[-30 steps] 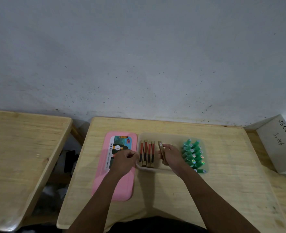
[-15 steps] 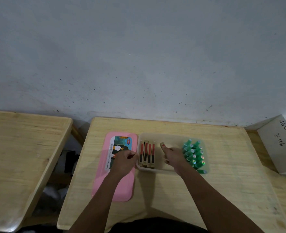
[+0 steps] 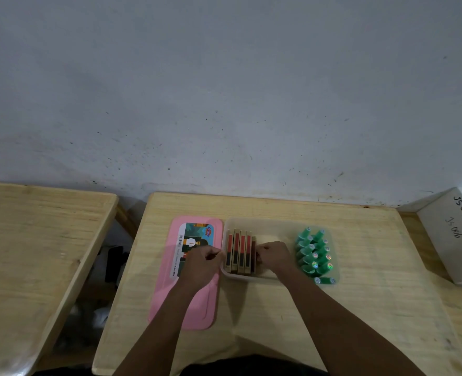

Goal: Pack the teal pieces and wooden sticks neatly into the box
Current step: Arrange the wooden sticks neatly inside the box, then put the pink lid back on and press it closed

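Observation:
A clear plastic box point(image 3: 268, 225) sits in the middle of the wooden table. Several wooden sticks point(image 3: 238, 248) with red faces stand on edge in a row at its left end. Several teal pieces point(image 3: 314, 253) are packed at its right end, and one lies at the near right corner. My right hand point(image 3: 274, 256) is inside the box, fingers closed on the rightmost wooden stick, pressing it against the row. My left hand point(image 3: 204, 260) grips the box's left rim, partly over the pink lid.
The pink lid point(image 3: 186, 302) with a picture label lies flat just left of the box. A white carton point(image 3: 452, 237) marked JS006 stands at the far right. A second wooden table point(image 3: 34, 240) is to the left, across a gap. A grey wall rises behind.
My right hand has carried a wooden stick leftward from mid-box and set it against the row of sticks. My left hand has stayed on the box's left rim.

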A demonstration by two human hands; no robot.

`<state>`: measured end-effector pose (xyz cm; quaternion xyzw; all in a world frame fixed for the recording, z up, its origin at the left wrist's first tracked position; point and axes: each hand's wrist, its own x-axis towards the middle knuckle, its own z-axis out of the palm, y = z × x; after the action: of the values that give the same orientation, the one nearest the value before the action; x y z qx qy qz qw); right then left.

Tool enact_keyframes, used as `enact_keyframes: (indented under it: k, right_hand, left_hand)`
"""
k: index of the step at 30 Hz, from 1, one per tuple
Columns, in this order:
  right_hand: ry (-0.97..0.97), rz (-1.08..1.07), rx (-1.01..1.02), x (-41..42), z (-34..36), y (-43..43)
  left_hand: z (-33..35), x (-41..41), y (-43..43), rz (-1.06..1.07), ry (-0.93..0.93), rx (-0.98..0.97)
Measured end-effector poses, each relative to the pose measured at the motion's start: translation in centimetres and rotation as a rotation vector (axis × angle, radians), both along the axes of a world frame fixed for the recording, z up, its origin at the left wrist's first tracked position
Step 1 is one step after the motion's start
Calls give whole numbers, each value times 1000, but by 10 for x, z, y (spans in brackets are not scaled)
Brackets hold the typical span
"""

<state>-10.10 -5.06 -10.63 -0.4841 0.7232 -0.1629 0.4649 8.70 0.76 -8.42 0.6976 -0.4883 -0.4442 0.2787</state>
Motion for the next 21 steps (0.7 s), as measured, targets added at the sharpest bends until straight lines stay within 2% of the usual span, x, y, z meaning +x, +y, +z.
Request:
enact_keyframes:
  k: [5,8,12,18,21]
  right_hand:
    - [32,92,-75,-14,10,1]
    - [97,225,-158,-8,21,6]
    - [94,387,-146,4,30,6]
    - [190,522,-187,7,36,3]
    - [238,520,-177,4,33,4]
  left_hand:
    - [1,0,0,-8,-8,-6]
    - [3,-1,2,-5,-7,-6]
    - [6,-3,4,12,-23,-19]
    - [10,-9,6,32,-68,-42]
    - [10,-9,8,21,-98,-50]
